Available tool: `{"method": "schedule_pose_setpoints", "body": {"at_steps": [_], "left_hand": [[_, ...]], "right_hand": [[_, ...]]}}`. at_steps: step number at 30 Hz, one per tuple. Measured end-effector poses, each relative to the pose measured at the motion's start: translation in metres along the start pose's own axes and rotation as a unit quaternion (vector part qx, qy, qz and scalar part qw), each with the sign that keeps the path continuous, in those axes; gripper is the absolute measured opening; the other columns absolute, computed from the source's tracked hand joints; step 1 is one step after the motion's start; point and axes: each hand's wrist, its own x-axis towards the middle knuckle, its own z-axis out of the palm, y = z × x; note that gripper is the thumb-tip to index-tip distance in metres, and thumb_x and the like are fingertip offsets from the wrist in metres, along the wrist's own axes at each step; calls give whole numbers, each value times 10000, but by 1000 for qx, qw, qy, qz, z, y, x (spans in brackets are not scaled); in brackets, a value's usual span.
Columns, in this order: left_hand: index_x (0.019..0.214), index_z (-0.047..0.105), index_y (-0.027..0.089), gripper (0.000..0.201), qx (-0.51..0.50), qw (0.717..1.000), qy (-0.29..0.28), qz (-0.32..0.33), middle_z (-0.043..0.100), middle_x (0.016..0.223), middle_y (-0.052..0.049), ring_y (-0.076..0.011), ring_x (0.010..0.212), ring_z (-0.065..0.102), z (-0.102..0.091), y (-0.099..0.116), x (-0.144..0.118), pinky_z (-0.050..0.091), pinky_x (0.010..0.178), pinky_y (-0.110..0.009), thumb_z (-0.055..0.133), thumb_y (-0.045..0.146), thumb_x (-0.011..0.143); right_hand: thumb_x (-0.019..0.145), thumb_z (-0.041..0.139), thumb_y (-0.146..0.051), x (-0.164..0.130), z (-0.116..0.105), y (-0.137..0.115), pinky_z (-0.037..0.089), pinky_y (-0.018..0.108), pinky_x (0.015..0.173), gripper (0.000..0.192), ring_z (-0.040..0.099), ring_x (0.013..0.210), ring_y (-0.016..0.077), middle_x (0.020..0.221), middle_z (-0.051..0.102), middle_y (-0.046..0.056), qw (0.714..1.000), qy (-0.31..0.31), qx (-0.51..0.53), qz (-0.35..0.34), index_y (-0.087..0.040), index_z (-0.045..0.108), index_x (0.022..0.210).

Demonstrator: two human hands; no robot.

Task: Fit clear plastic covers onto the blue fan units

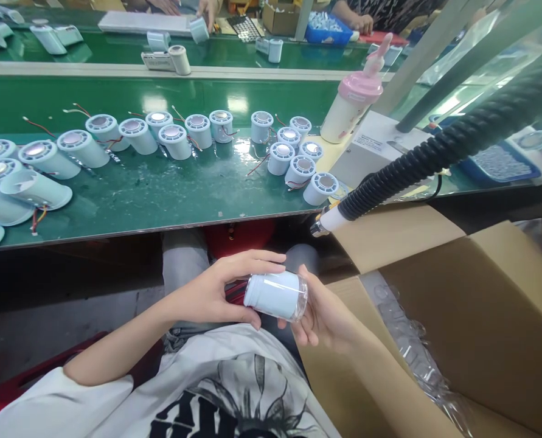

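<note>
Stretching across the upper view, the green table (161, 188) carries rows of pale blue cylinders (174, 141) with loose wires, near a pink-capped bottle (350, 103); an open cardboard box (480, 316) sits at the right. Over the lap, the left hand (211, 292) and right hand (325, 316) hold one capped cylinder (276, 295) lying sideways, fingers wrapped around both ends. It looks light, rigid and smooth, likely slippery; gripping the body rather than the clear cap seems safest.

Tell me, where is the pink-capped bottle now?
In the head view, the pink-capped bottle stands upper right on the green bench, right of the white cylinders.
</note>
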Motion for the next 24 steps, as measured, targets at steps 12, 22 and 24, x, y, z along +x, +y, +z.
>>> {"method": "schedule_pose_setpoints", "body": {"at_steps": [12,22,24], "left_hand": [[1309,486,283,641,-54,989,41,-133,504,1334,-92,-247,1177,548,5,7,4,496,954,-348,744,206,727],[1492,121,291,1072,-119,977,-24,-173,441,1424,-166,-292,1196,542,-5,-47,78,445,986,-455,787,199,657],[1497,40,298,1111,-131,976,-34,-173,443,1422,-170,-284,1181,554,-6,-55,91,445,980,-447,775,194,671]], "right_hand": [[783,573,-651,0,-11,12,541,204,594,540,666,710,126,950,685,36,969,34,-79,-233,-249,534,1142],[759,689,-379,41,-60,34,550,377,829,424,602,994,205,1160,589,35,897,158,38,-412,-283,530,1140],[752,696,-382,49,-68,33,551,373,829,417,612,974,194,1143,591,26,886,164,60,-429,-284,535,1123]]}}
